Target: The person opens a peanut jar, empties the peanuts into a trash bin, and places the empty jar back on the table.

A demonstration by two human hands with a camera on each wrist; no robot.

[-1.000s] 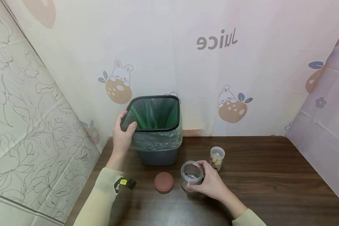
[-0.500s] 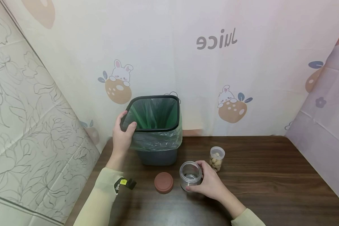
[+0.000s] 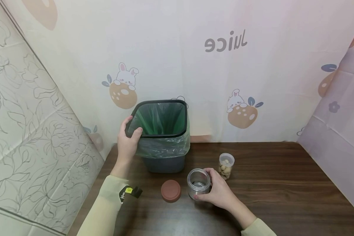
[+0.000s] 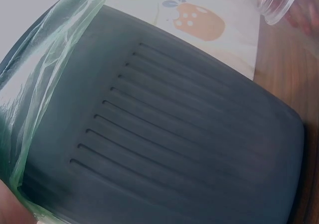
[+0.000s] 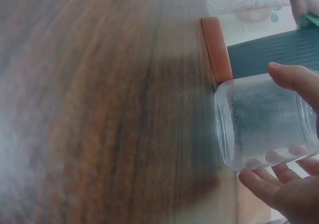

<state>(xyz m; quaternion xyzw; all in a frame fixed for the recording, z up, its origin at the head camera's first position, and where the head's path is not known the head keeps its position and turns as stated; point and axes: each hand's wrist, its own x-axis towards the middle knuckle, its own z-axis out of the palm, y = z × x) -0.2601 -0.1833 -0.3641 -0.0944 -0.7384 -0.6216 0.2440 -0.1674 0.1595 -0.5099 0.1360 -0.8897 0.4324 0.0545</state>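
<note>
At the back left of the table stands a dark grey trash bin (image 3: pixel 164 165) lined with a green translucent bag (image 3: pixel 168 147). My left hand (image 3: pixel 127 144) grips the left side of its black rim, thumb and fingers on either side. Upright on the table, a clear jar without its lid (image 3: pixel 198 188) looks empty. Around its right side my right hand (image 3: pixel 219 190) holds it, with the thumb in front; the right wrist view shows the fingers along the jar's wall (image 5: pixel 264 119). Between the jar and my left arm lies a round reddish-brown lid (image 3: pixel 170 191).
Behind my right hand is a small clear container of pale nuts or similar pieces (image 3: pixel 225 166), with a whitish top. A patterned curtain (image 3: pixel 177 49) hangs along the back edge of the dark wooden table (image 3: pixel 271 186). A black strap (image 3: pixel 129 192) circles my left cuff.
The jar and my right hand shifted slightly left during the first half second, then stayed there. My left hand, the trash bin and the lid have not moved.
</note>
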